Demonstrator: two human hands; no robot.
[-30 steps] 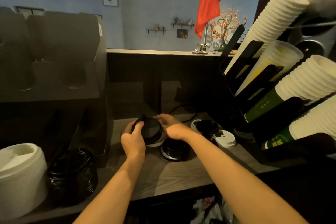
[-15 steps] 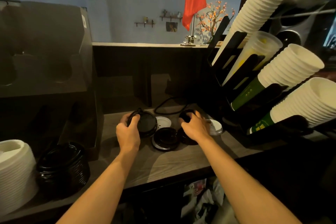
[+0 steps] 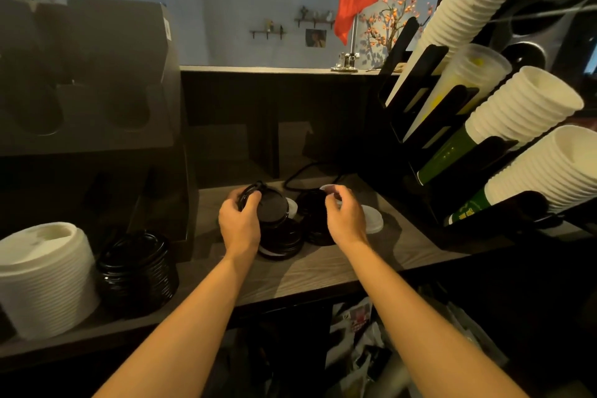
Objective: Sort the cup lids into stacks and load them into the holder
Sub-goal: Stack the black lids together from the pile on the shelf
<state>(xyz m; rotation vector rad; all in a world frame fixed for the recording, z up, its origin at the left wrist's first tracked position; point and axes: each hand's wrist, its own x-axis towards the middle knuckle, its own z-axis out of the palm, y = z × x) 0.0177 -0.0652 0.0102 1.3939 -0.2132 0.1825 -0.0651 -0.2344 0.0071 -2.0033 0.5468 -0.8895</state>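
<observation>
My left hand (image 3: 239, 223) grips a small stack of black lids (image 3: 271, 208), tilted and held just above the counter. Under it lies another black lid (image 3: 284, 244) on a white one. My right hand (image 3: 345, 215) hovers over a pile of black lids (image 3: 315, 216) and pinches a white lid (image 3: 330, 188) by its edge. One more white lid (image 3: 374, 220) lies flat to the right of that hand. At the left stand a tall stack of white lids (image 3: 45, 278) and a stack of black lids (image 3: 137, 271). The dark lid holder (image 3: 87, 81) rises behind them.
A black rack (image 3: 429, 152) of tilted white and green paper cups (image 3: 523, 113) fills the right side. A black cable (image 3: 300, 173) runs along the back of the wooden counter (image 3: 323, 271). Bags and clutter lie below the counter edge.
My right hand left the stack in my left hand, moved right to the black pile, and now lifts a white lid. The left hand keeps its black stack.
</observation>
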